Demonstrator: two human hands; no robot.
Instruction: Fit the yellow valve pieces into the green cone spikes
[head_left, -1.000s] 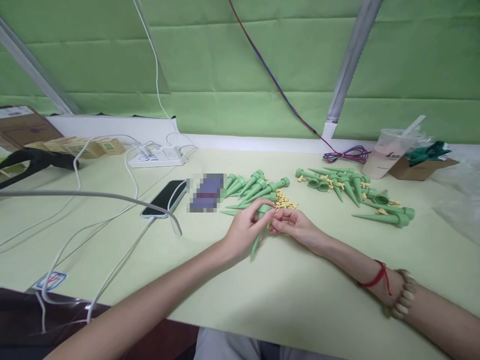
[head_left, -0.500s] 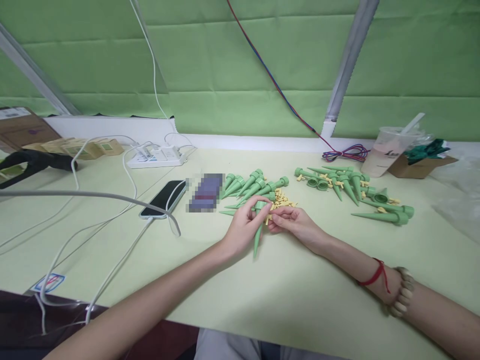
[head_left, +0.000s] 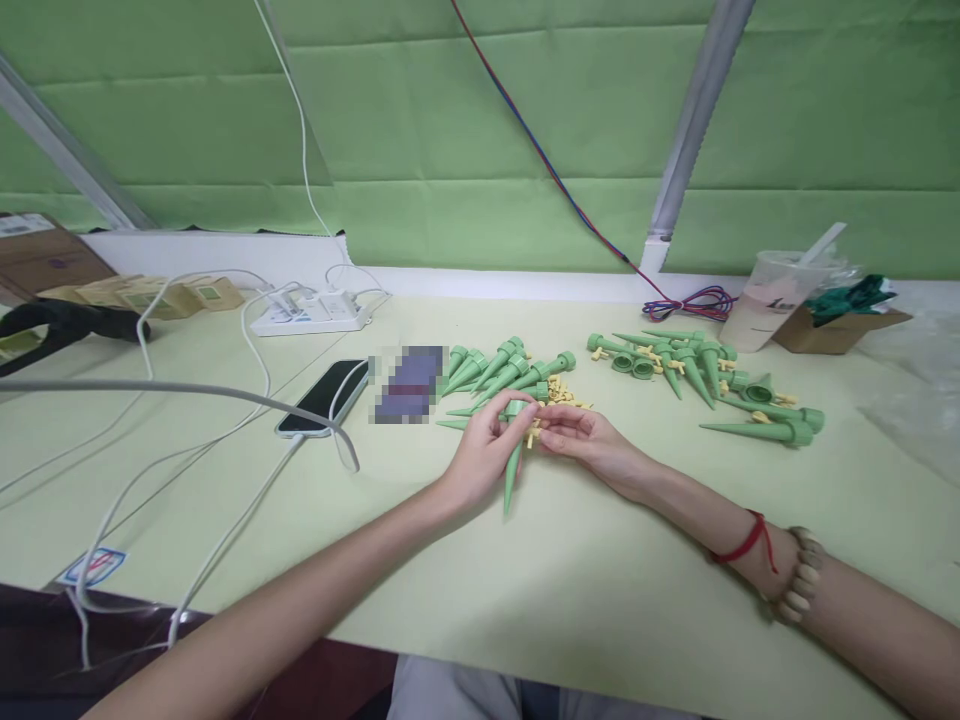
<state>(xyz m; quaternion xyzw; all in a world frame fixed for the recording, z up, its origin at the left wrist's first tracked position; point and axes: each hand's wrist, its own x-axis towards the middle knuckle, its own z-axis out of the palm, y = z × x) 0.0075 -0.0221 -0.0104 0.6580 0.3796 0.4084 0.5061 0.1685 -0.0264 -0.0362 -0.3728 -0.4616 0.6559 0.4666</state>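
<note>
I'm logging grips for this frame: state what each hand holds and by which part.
The left hand holds a green spike near its wide top end, tip pointing down toward the person. The right hand pinches a small yellow piece against that top.

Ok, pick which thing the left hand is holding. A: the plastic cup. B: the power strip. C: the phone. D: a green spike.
D: the left hand grips a green spike with its tip pointing down toward the person, while the right hand brings a small yellow piece to its top.
</note>
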